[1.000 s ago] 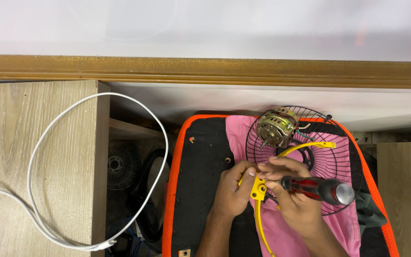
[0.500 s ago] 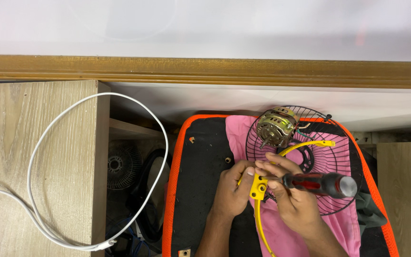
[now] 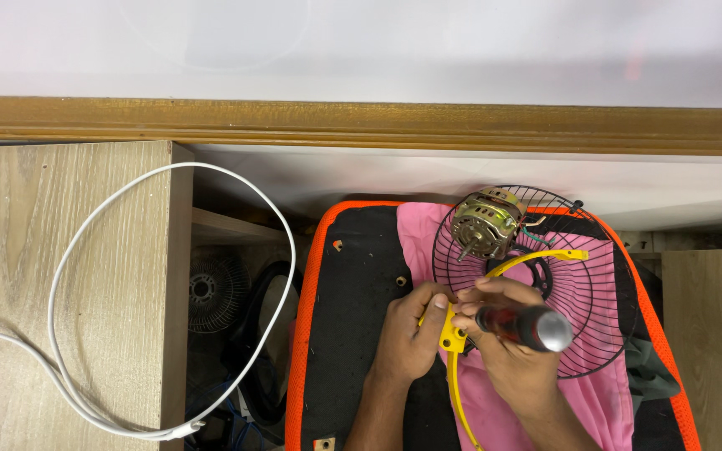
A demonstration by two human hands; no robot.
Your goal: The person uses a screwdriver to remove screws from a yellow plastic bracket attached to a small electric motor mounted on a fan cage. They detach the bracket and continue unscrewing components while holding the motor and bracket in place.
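Both hands meet near the bottom middle. Left hand point(image 3: 407, 338) is closed, its fingers pinching a yellow bracket point(image 3: 451, 332), which sits on a thin yellow ring point(image 3: 458, 392) running off the near edge. Right hand point(image 3: 511, 359) is wrapped shut around a screwdriver point(image 3: 521, 326) with a red and black handle, its tip hidden at the bracket. Beneath lies a pink cloth point(image 3: 495, 418) on a black mat point(image 3: 353, 334) edged in orange. Just beyond the hands rests a black wire guard point(image 3: 603, 276), a motor point(image 3: 485, 223) at its far left rim. Well to the left, a white cable point(image 3: 85, 242) loops over a wooden top point(image 3: 10, 250).
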